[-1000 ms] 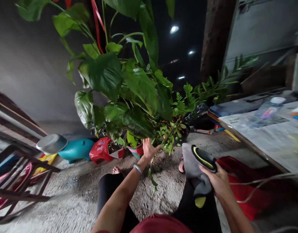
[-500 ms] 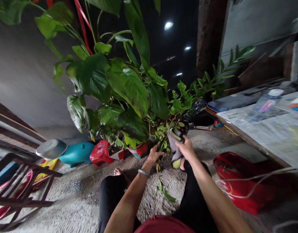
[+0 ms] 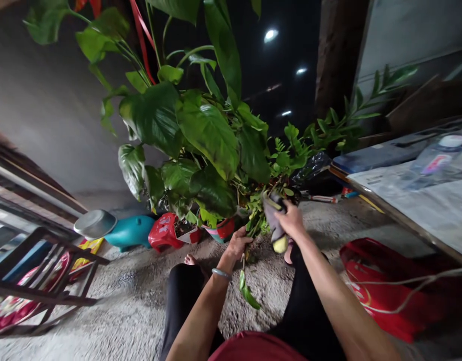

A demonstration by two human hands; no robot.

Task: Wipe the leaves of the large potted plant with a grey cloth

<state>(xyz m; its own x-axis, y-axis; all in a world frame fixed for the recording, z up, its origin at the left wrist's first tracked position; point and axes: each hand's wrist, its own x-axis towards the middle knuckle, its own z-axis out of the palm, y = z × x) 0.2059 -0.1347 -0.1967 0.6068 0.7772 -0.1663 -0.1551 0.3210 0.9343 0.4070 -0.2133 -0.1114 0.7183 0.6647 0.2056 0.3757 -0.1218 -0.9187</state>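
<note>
My left hand [image 3: 239, 243], a bracelet on its wrist, is closed around a bunch of leafy stems [image 3: 255, 220]. A leafy sprig [image 3: 247, 291] dangles below it over the floor. In my right hand [image 3: 291, 218] is a soft-looking grey item with yellow-green parts [image 3: 275, 220], blurred, its exact kind unclear. It is held beside the stems, at their right. Behind both hands rises a large broad-leaved plant [image 3: 208, 133], with a red and green pot [image 3: 220, 230] under its leaves. My fingertips are partly hidden by the stems and the grey item.
Left of the pot are a red stool-like object [image 3: 164, 229], a teal animal-shaped seat [image 3: 131, 231] and a metal basin [image 3: 95, 224]. A wooden chair [image 3: 46, 271] stands far left. At right are a red bag [image 3: 381, 286], a white cord and a table [image 3: 411, 200] bearing a plastic bottle [image 3: 437, 158].
The view has shifted, so the scene sits a little further right. The grey item has tilted and dropped slightly in my right hand. The dangling sprig has swung left.
</note>
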